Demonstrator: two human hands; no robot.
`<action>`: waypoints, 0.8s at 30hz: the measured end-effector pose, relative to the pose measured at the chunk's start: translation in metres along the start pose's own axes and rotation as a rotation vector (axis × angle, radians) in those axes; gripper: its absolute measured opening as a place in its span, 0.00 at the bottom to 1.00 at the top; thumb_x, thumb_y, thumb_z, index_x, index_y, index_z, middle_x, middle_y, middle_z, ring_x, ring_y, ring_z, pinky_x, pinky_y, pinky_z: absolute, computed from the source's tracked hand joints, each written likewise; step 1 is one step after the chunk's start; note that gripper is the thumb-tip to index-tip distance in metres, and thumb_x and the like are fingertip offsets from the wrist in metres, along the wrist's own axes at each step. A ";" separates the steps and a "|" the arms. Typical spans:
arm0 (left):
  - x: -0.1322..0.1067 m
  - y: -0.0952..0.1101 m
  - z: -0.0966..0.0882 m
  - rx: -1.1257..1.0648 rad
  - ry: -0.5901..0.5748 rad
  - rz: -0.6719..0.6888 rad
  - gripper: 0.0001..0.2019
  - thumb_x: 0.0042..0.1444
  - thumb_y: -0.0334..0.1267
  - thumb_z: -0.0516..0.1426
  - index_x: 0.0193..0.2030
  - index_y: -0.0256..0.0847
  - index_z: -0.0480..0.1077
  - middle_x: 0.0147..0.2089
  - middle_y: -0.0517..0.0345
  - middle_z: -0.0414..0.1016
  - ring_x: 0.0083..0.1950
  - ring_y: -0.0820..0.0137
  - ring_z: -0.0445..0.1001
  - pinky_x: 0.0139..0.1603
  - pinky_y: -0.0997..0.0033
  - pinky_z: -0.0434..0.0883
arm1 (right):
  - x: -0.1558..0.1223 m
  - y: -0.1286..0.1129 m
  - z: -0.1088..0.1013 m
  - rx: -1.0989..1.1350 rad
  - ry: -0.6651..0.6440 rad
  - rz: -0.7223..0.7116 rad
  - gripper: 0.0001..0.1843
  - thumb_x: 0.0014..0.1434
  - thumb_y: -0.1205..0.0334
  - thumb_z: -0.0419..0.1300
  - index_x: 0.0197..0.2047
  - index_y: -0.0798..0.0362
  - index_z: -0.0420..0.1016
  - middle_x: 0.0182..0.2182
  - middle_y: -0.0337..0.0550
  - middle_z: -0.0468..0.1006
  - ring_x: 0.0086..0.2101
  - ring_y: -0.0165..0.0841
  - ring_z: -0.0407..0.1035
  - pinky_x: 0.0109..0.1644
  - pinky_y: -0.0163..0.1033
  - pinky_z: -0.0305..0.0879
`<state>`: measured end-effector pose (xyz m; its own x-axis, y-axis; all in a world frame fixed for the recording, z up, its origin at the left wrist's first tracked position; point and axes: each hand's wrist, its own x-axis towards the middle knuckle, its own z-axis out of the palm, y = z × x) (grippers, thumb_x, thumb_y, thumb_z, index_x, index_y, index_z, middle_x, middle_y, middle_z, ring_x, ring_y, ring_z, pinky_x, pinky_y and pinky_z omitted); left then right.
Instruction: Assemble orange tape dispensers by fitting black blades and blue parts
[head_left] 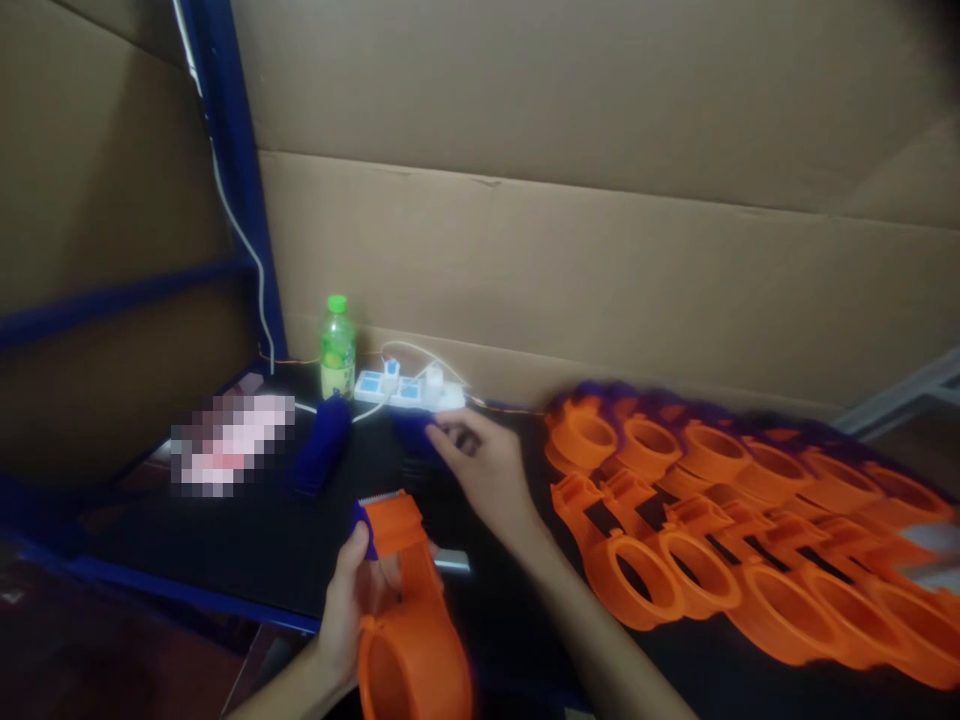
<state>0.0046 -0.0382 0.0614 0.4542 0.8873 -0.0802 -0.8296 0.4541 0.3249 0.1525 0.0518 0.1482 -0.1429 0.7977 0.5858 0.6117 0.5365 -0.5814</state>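
Observation:
My left hand [351,590] is wrapped round an orange tape dispenser [416,640], its ring toward me. A serrated metal blade [380,497] and a blue part sit at the dispenser's far end. My right hand [487,470] reaches forward over the table, with thumb and finger pinched at the right end of a dark blue piece [412,430]; the piece is blurred and its kind is unclear. Another blue piece [322,445] stands to the left of it. A pale, shiny strip [453,560] shows just beyond the held dispenser.
Several orange tape dispensers [780,610] lie in overlapping rows on the right of the black table [225,540]. At the back stand a green-capped bottle [337,350] and a white power strip [409,390] with plugs and cables. A cardboard wall [600,280] and blue post [244,180] bound the table.

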 end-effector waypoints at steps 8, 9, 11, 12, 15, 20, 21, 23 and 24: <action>0.003 0.001 0.005 0.049 -0.003 0.023 0.26 0.57 0.57 0.58 0.50 0.36 0.77 0.41 0.43 0.83 0.42 0.52 0.81 0.47 0.57 0.73 | -0.062 -0.016 -0.045 0.705 0.067 0.391 0.19 0.59 0.58 0.65 0.46 0.48 0.58 0.34 0.36 0.71 0.27 0.26 0.68 0.20 0.28 0.70; 0.002 0.001 0.004 0.050 -0.006 0.006 0.26 0.57 0.58 0.58 0.48 0.36 0.78 0.41 0.43 0.83 0.43 0.51 0.81 0.48 0.56 0.73 | -0.070 -0.016 -0.046 0.686 0.035 0.390 0.18 0.60 0.60 0.63 0.48 0.48 0.59 0.35 0.37 0.71 0.28 0.26 0.68 0.19 0.28 0.71; 0.000 -0.001 0.004 0.063 0.003 -0.002 0.25 0.56 0.57 0.59 0.47 0.36 0.78 0.40 0.42 0.83 0.45 0.50 0.81 0.48 0.55 0.74 | -0.083 -0.016 -0.047 0.546 -0.045 0.352 0.18 0.62 0.64 0.58 0.54 0.47 0.62 0.42 0.42 0.71 0.31 0.28 0.70 0.20 0.28 0.72; 0.000 -0.001 0.003 0.077 0.018 0.005 0.25 0.56 0.57 0.59 0.48 0.37 0.78 0.41 0.42 0.83 0.46 0.49 0.81 0.48 0.55 0.74 | -0.088 -0.017 -0.047 0.425 -0.082 0.307 0.19 0.62 0.66 0.56 0.56 0.46 0.64 0.46 0.44 0.70 0.35 0.29 0.72 0.25 0.30 0.75; 0.003 -0.003 0.003 0.128 0.073 0.055 0.26 0.54 0.52 0.62 0.55 0.39 0.74 0.44 0.43 0.83 0.46 0.50 0.81 0.48 0.54 0.75 | -0.098 -0.020 -0.049 -0.034 -0.160 0.109 0.27 0.61 0.72 0.53 0.61 0.43 0.67 0.57 0.47 0.66 0.53 0.37 0.69 0.51 0.45 0.76; 0.006 -0.004 -0.001 0.162 0.089 0.065 0.29 0.53 0.48 0.65 0.60 0.42 0.70 0.47 0.44 0.83 0.46 0.51 0.81 0.48 0.54 0.75 | -0.101 -0.024 -0.048 -0.465 -0.325 -0.189 0.31 0.62 0.71 0.56 0.67 0.42 0.63 0.64 0.45 0.63 0.61 0.45 0.59 0.63 0.62 0.63; 0.006 -0.005 -0.002 0.167 0.092 0.056 0.29 0.52 0.48 0.65 0.60 0.42 0.69 0.48 0.44 0.83 0.47 0.51 0.81 0.48 0.54 0.75 | -0.100 -0.024 -0.047 -0.490 -0.337 -0.201 0.30 0.62 0.69 0.57 0.67 0.43 0.64 0.64 0.46 0.64 0.60 0.46 0.60 0.62 0.61 0.65; 0.005 -0.006 -0.005 0.177 0.094 0.037 0.30 0.51 0.48 0.65 0.60 0.42 0.70 0.48 0.44 0.82 0.48 0.49 0.81 0.49 0.53 0.75 | -0.099 -0.021 -0.046 -0.516 -0.318 -0.180 0.29 0.62 0.66 0.60 0.66 0.45 0.65 0.64 0.48 0.63 0.58 0.46 0.62 0.58 0.59 0.70; 0.004 -0.006 -0.006 0.180 0.090 0.029 0.30 0.51 0.48 0.66 0.60 0.42 0.70 0.48 0.44 0.82 0.49 0.49 0.80 0.49 0.53 0.75 | -0.098 -0.019 -0.045 -0.518 -0.304 -0.168 0.28 0.62 0.65 0.60 0.65 0.46 0.66 0.64 0.48 0.63 0.57 0.45 0.63 0.56 0.57 0.71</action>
<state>0.0094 -0.0366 0.0537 0.3936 0.9069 -0.1501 -0.7667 0.4140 0.4907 0.1904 -0.0489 0.1273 -0.4384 0.7979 0.4138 0.8486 0.5191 -0.1018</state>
